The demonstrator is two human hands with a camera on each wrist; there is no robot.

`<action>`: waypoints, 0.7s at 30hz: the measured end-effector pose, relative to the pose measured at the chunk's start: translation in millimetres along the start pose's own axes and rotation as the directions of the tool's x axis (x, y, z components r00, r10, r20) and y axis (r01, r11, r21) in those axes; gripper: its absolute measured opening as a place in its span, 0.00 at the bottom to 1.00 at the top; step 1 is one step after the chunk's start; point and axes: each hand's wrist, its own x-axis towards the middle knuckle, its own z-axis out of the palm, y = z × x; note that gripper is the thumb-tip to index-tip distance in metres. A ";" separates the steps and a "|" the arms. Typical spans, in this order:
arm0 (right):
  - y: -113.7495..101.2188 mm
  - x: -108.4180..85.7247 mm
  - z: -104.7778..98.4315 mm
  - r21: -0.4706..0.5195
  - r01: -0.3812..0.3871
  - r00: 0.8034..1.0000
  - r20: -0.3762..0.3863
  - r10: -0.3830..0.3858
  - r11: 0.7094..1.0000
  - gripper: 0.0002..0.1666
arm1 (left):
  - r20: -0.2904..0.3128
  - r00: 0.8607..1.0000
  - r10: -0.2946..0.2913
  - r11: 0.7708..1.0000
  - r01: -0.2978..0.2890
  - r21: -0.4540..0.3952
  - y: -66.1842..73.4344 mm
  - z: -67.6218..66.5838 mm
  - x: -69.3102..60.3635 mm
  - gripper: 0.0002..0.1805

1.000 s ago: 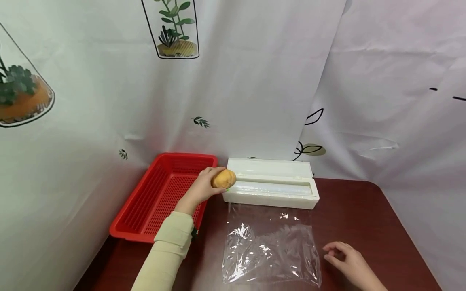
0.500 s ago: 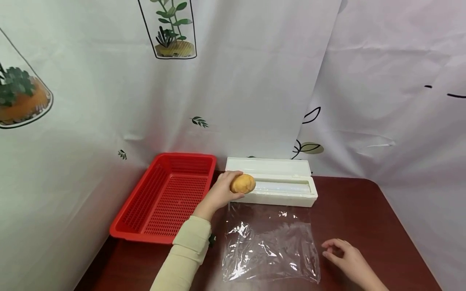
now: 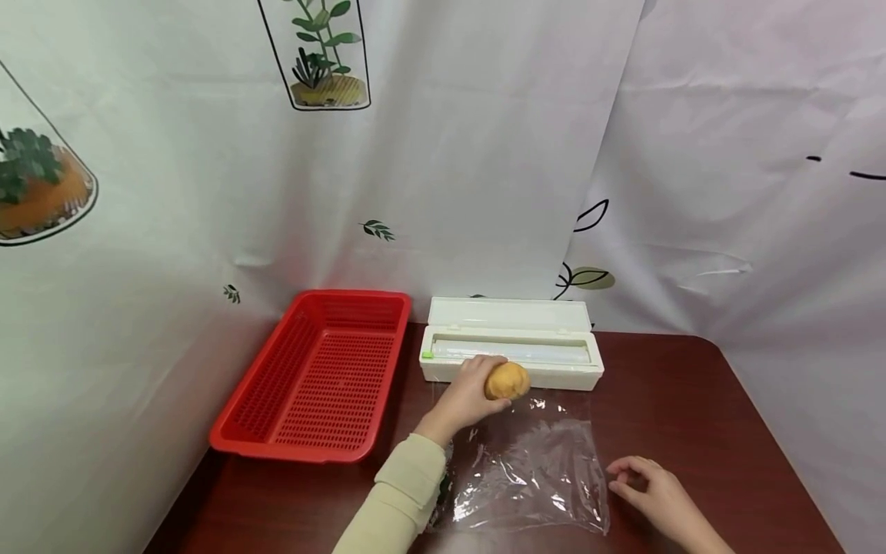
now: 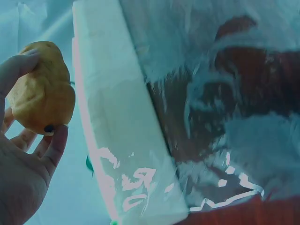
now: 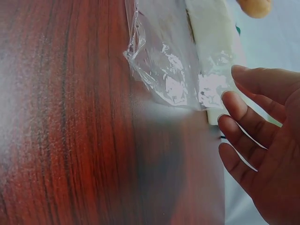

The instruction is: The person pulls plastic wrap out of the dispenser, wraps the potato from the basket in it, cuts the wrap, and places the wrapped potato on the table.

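Note:
A lumpy yellow potato (image 3: 508,382) sits in the grip of my left hand (image 3: 465,396), held above the far part of a sheet of clear plastic wrap (image 3: 547,469). The left wrist view shows thumb and fingers curled round the potato (image 4: 44,89), which has a dark spot at its lower end. The wrap lies wrinkled and shiny on the table, running out from a white wrap dispenser box (image 3: 554,377) with its lid up and a roll inside. Beside the wrap's right edge, my right hand (image 3: 654,496) holds nothing, its fingers loosely bent.
A red perforated plastic basket (image 3: 287,446) stands at the left of the dark red-brown table (image 3: 657,400). A green slider (image 3: 427,355) sits at the box's left end. A pale printed curtain (image 3: 471,192) hangs close behind the box and basket.
My left hand has carried the potato rightward and nearer, from beside the basket and box's left end to over the wrap. My right hand has barely moved.

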 end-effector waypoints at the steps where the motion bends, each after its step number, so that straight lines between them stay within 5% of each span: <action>1: 0.0 -0.4 0.1 0.002 0.000 1.000 -0.003 0.000 1.000 0.14 | 0.006 1.000 0.002 1.000 -0.002 0.001 1.1 2.9 -0.3 0.36; 13: -0.2 -2.5 -0.4 -0.002 -0.034 0.999 0.012 0.034 0.999 0.14 | 0.127 0.991 -0.031 0.999 0.026 0.040 2.9 31.8 -8.4 0.36; 21: -3.3 -3.0 2.9 0.005 -0.033 0.999 0.014 0.033 0.999 0.14 | 0.183 0.979 -0.091 0.988 0.066 0.142 3.1 56.6 -13.5 0.36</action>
